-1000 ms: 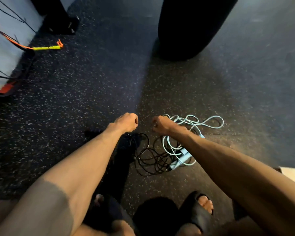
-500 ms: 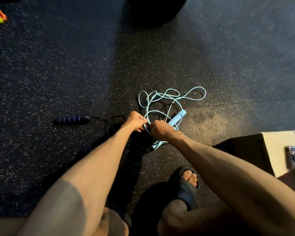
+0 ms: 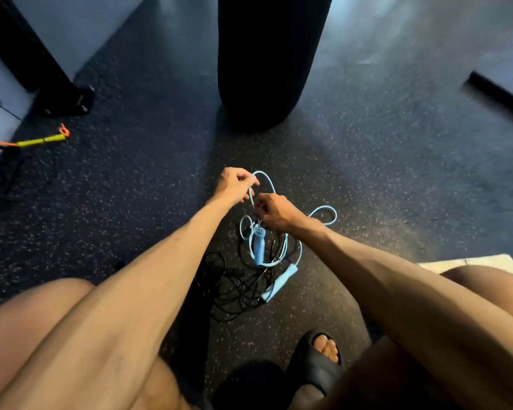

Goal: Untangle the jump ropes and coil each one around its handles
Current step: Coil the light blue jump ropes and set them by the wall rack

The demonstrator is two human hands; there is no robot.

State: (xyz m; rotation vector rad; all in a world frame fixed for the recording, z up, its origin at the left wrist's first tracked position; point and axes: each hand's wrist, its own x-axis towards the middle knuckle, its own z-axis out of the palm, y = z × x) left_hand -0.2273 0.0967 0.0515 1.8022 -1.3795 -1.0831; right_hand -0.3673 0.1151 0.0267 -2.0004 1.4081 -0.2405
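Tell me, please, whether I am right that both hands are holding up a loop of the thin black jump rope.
Not quite: the head view shows the left hand and right hand holding up a loop of the light blue jump rope; the thin black jump rope lies tangled on the floor.

Above the dark speckled floor (image 3: 382, 161), the left hand (image 3: 236, 184) pinches the top of a loop of the light blue jump rope (image 3: 323, 210), and the right hand (image 3: 274, 211) pinches the same cord just lower, right above one blue handle (image 3: 259, 247). The second blue handle (image 3: 281, 281) lies on the floor across a tangle of thin black rope (image 3: 234, 288). A black punching bag (image 3: 267, 54) stands beyond the hands, a yellow and orange handle (image 3: 42, 140) lies far left, and a black sandal (image 3: 314, 368) shows below.
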